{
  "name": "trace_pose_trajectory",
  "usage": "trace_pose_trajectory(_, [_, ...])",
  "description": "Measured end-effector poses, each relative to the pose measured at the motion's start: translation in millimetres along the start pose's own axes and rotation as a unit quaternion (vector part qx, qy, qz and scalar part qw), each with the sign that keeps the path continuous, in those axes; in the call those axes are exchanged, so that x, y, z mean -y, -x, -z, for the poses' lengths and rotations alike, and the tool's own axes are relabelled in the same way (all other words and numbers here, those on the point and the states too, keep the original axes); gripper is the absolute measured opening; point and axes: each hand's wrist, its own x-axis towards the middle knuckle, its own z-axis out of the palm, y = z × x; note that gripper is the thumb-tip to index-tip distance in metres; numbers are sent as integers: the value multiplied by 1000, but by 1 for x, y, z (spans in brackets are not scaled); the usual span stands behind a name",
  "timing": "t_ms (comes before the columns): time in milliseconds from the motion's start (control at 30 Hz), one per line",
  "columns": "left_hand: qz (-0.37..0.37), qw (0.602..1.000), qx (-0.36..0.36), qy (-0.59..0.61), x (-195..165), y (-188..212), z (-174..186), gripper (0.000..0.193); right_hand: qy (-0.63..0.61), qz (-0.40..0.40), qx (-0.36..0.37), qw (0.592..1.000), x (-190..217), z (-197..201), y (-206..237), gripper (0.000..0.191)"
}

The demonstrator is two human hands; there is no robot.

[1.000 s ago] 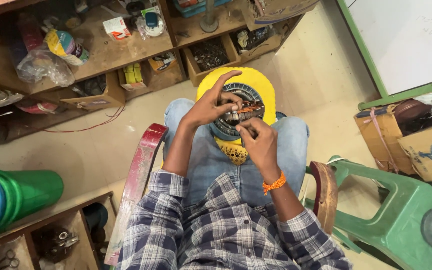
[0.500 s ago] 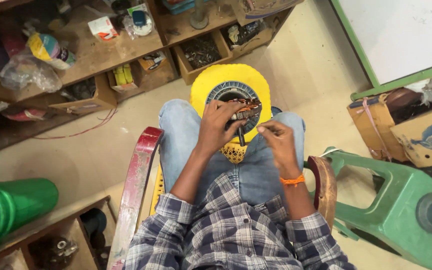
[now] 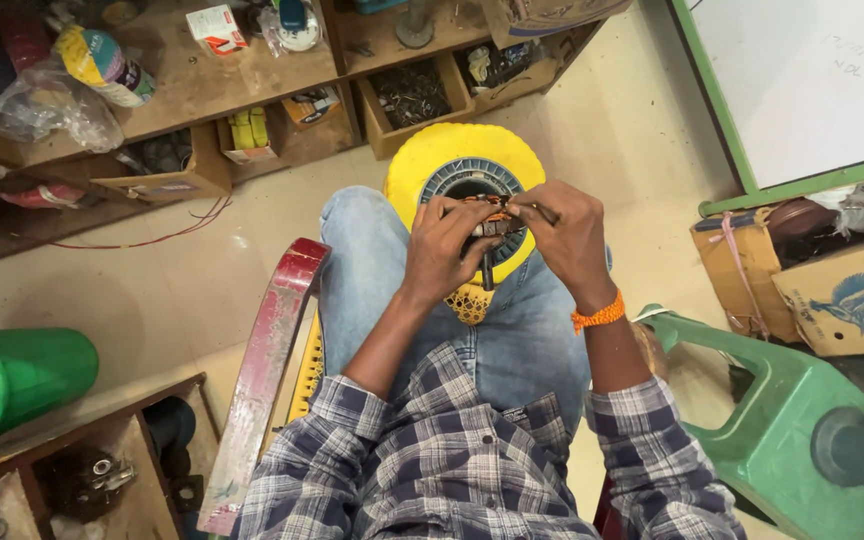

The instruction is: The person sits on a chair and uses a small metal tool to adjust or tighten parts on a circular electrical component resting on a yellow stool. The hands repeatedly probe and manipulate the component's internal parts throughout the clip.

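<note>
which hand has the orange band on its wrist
The right hand wears the orange band at its wrist. The left hand has a bare wrist. Both grip the small metal part over the yellow disc.

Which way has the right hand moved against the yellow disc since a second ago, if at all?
Yes. The right hand rose from the lower edge of the yellow disc to its right side, level with the left hand.

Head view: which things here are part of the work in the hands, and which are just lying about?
In hand:
left hand
right hand
small copper-wound metal part
round yellow plastic disc

Lying about:
green plastic stool
brown cardboard box
wooden shelf
green cylinder
</note>
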Motion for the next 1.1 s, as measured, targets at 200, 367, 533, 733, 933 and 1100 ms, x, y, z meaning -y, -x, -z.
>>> trace_pose_trajectory(200, [111,992,38,52,-8,-9,7,49,-22,-54,18,998,-13,-12,-12,8])
trace_pose_trajectory(367, [286,933,90,200,7,-38,-2,99,2,-68,-8,998,-18,-22,-26,9])
trace_pose_trajectory(533, [333,802,151,473,41,-60,-11,109,-4,-76,-56,995,-14,-32,-33,9])
trace_pose_trajectory(733, [235,785,245,518,63,-53,8,101,-24,-79,-42,996,3,-24,-13,8])
trace_pose_trajectory(933, [195,831,259,452,59,-47,23,91,-52,-145,-39,987,28,-32,35,10])
trace_pose_trajectory(1100, [196,877,249,361,55,-44,30,81,-111,-209,-59,970,26,-49,54,9])
